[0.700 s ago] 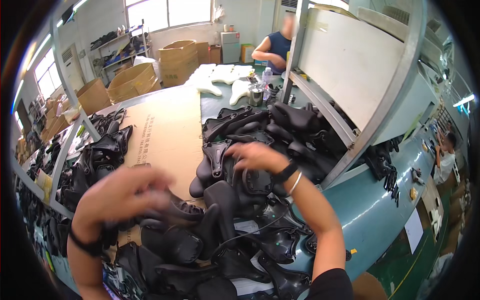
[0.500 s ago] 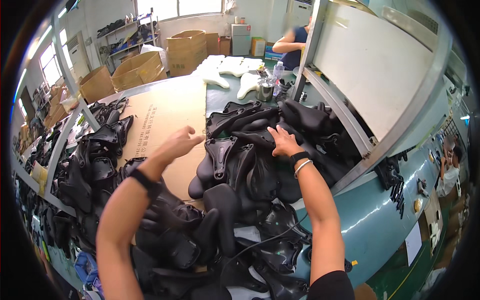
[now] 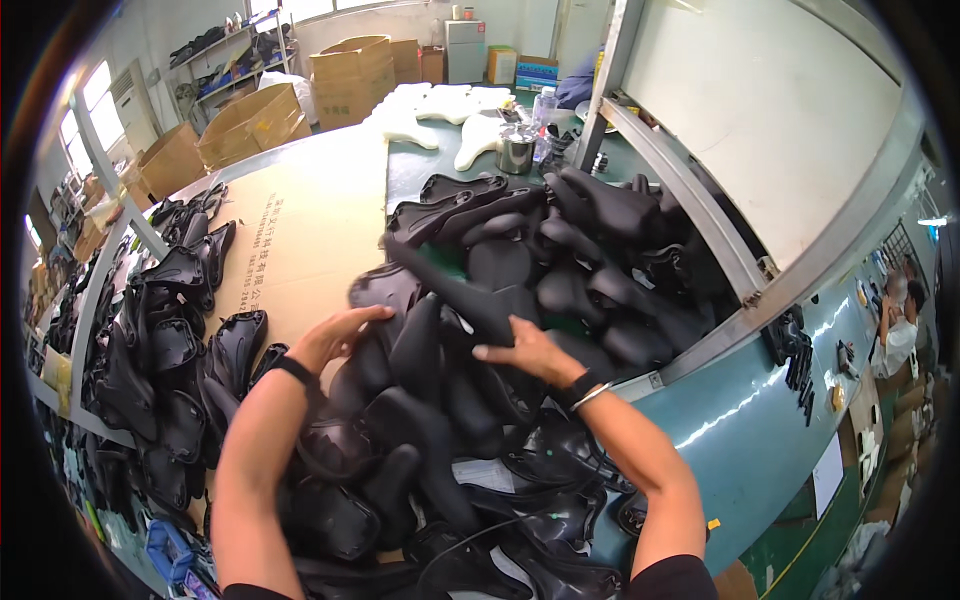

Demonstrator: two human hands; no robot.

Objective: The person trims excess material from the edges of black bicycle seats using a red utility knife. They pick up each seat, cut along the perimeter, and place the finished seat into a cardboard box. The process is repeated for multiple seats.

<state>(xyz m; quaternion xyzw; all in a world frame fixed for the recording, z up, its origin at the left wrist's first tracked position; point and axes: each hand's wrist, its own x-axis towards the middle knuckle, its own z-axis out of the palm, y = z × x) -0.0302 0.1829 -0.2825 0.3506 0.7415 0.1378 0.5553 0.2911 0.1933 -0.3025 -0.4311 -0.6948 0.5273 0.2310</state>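
Note:
Black bicycle saddles lie heaped in front of me, some with their hollow undersides showing. My right hand grips the wide end of a smooth black saddle, its narrow nose pointing up and to the left. On the left of the heap, my left hand has its fingers on the edge of another saddle, which is slightly blurred and shows its underside. Part of the left hand's grip is hidden. More saddles lie between my forearms.
A flat cardboard sheet covers the table's left part, with further saddles beyond its edge. A metal frame rises on the right. White saddle-shaped pads, a metal pot and a bottle stand at the back.
My right hand has come nearer and left, closing on a saddle that is now lifted across the heap. My left hand has lowered onto a saddle's edge. The view has shifted slightly.

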